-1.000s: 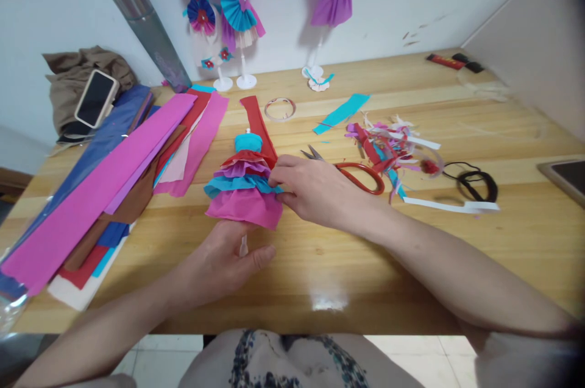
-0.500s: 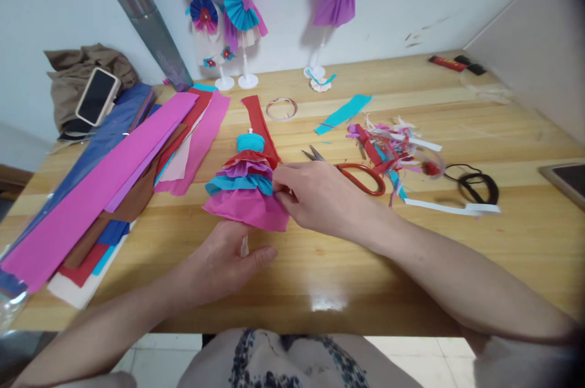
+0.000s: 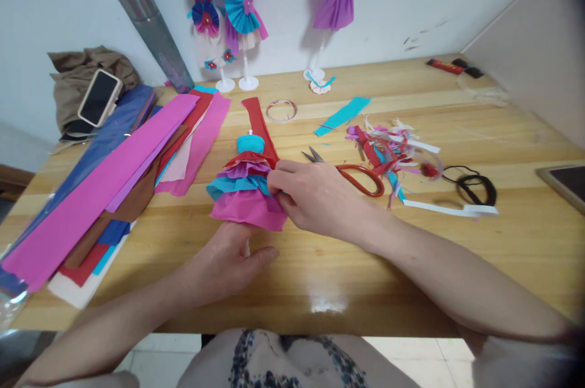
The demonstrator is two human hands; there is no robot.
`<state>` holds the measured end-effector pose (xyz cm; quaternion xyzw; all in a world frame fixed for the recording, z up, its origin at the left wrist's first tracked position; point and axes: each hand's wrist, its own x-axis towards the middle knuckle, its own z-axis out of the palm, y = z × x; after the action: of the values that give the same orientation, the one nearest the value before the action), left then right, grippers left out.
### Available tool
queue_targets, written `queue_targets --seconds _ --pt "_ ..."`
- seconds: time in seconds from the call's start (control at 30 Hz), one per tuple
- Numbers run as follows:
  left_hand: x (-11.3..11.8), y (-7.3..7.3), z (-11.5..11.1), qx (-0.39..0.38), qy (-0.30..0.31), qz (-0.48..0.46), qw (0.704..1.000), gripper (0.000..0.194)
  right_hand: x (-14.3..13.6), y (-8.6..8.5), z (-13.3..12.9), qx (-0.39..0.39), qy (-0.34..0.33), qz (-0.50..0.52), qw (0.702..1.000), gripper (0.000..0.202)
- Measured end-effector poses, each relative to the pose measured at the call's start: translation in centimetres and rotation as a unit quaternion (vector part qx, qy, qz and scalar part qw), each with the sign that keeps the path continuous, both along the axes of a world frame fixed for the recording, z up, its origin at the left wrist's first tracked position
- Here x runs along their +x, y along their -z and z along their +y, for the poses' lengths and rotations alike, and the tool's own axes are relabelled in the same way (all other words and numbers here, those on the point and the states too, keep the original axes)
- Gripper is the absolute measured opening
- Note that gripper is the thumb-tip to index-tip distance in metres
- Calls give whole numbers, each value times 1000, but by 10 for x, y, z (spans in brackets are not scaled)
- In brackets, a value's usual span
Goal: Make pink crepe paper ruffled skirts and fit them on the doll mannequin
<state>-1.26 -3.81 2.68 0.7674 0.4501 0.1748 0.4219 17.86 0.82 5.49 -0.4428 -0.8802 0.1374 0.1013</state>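
A small layered paper dress [image 3: 249,206] in turquoise, red, purple and pink lies tilted on the wooden table, with a white stub at its top. My left hand [image 3: 228,263] is at the lower hem, its fingers partly hidden under the pink layer and its thumb stretched out; a white piece shows beside the thumb. The fingers of my right hand [image 3: 304,196] pinch the right edge of the turquoise and pink ruffles. Behind the dress lies a red paper strip [image 3: 258,123]. Scissors with orange handles [image 3: 361,181] lie partly behind my right hand.
Paper strips [image 3: 105,184] are stacked at the left, near a phone [image 3: 100,97] and a bottle [image 3: 153,31]. Dressed stands [image 3: 247,16] line the wall. Right of the scissors are paper scraps [image 3: 388,150] and a black cord [image 3: 479,189]. A turquoise strip [image 3: 342,116] lies behind.
My right hand has shifted slightly left along the ruffles. The left side of the pink hem has drawn in a little to the right. My left hand has barely moved.
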Motion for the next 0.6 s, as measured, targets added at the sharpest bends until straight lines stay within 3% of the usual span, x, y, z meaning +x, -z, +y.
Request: queue_targets --seconds 0.13,0.27,0.33,0.43,0.6 --pt "2 0 1 22 -3 34 999 23 4 -3 1 -33 -26 23 999 18" --pt "3 3 0 49 -8 40 998 14 9 -5 8 -48 30 30 998 19" --pt "3 5 -1 73 -7 37 997 9 8 -5 10 -50 38 2 998 27" --pt "5 7 -3 96 -8 38 995 9 3 -5 8 -59 -5 -39 997 36" --pt "7 7 -2 92 -5 14 996 13 -8 -7 -9 -39 -21 -129 991 23"
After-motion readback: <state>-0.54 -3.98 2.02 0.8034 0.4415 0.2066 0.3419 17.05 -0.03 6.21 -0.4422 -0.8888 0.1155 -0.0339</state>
